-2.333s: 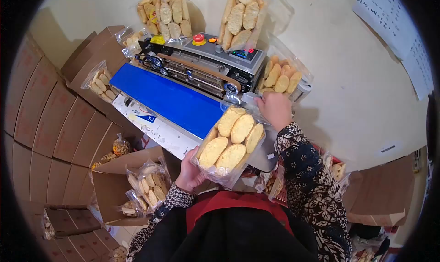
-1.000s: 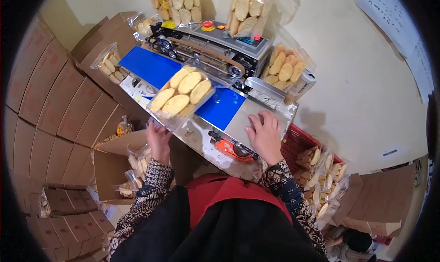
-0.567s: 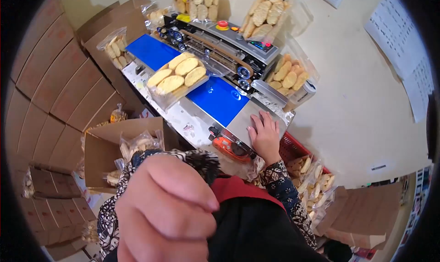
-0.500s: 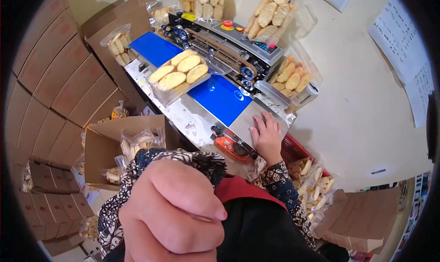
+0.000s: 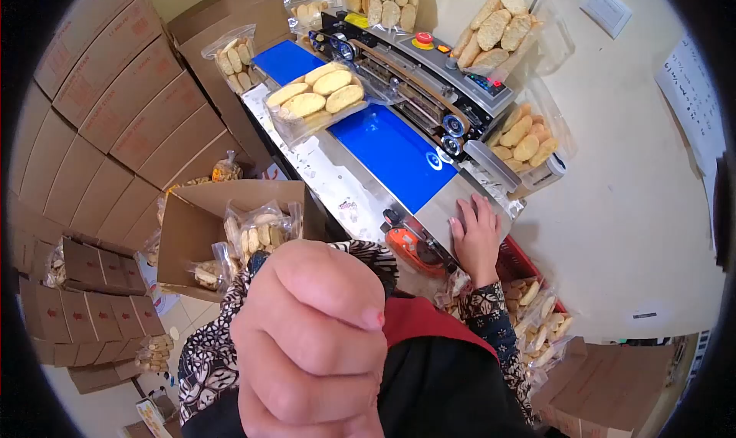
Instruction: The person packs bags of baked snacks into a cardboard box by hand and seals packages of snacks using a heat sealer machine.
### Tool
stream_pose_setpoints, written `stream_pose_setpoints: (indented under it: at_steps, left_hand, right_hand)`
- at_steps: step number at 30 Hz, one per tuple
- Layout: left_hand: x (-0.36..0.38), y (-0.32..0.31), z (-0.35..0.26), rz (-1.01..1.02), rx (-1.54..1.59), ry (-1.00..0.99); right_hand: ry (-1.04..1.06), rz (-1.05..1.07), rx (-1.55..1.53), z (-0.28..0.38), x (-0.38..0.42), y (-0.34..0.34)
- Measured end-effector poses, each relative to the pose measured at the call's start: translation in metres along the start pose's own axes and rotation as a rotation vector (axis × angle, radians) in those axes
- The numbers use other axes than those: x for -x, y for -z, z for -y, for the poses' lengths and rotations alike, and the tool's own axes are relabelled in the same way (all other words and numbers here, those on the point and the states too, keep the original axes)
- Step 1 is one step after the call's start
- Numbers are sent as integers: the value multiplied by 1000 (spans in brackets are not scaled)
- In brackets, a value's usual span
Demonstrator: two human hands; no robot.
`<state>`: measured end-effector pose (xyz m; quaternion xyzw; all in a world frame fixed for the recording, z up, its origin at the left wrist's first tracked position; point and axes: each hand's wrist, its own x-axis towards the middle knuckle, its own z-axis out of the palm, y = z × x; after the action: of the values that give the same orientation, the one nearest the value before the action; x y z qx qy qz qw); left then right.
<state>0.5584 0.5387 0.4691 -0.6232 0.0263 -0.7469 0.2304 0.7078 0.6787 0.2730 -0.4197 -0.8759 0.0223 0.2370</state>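
Apparently minding the bag of biscuits [image 5: 326, 94] lying across the far-left stretch of blue belt [image 5: 395, 153], with left hand [image 5: 307, 338] curled shut, right hand [image 5: 477, 242] open on the near metal plate [image 5: 435, 225], needing clearance from rollers [image 5: 454, 125] for any reach.

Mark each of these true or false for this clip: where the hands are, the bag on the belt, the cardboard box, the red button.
1. The right hand is on the metal plate beyond the blue belt. True.
2. The left hand grips the bag on the belt. False: it is a curled fist near the camera, apart from that bag.
3. The open cardboard box is empty. False: filled bags are inside.
4. The red button is on the machine's top. True.
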Motion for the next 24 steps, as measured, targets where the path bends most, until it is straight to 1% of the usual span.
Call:
stream_pose_setpoints:
  at_steps: [1,3,5,6,8,9,11,12,13,15,16,18,19,20,21,22,23,24]
  left_hand:
    - [0,-1,4,14,64,-56]
    - [2,-3,-1,7,45,-30]
    - [6,-1,-11,-82,-182,105]
    - [9,3,-11,-79,-185,104]
    - [10,7,-6,3,-139,113]
    - [8,5,-1,6,-134,107]
    - [6,-4,9,-50,68,24]
    - [6,-7,8,-95,47,22]
    - [7,-5,9,-95,45,22]
    - [12,3,14,5,-6,-50]
    - [16,8,14,8,0,-53]
    - [31,26,11,84,-367,92]
    - [42,42,20,208,-451,64]
    - [46,58,35,324,-621,22]
    - [50,69,31,432,-908,220]
    - [68,84,48,343,-808,286]
    - [77,104,54,341,-768,464]
    - [81,128,65,410,-776,449]
  right_hand:
    - [4,-4,12,-1,1,0]
    - [-11,5,9,1,0,3]
    - [-14,10,-1,2,0,3]
    - [-9,10,-3,2,0,2]
    - [-2,-1,-5,1,-1,2]
    - [7,-5,1,1,-1,2]
    - [9,1,18,0,1,4]
    - [2,11,17,2,1,6]
    - [0,15,10,4,-2,6]
    - [5,13,7,2,-2,2]
    - [0,10,9,1,-1,2]
    - [2,-1,8,1,1,3]
    - [11,-12,8,1,-1,3]
    - [-15,4,-9,2,-1,5]
    - [-24,-7,-15,2,-1,6]
    - [-19,9,-16,2,-1,7]
    - [-12,24,-20,2,-2,7]
    - [-14,22,-17,1,-2,7]
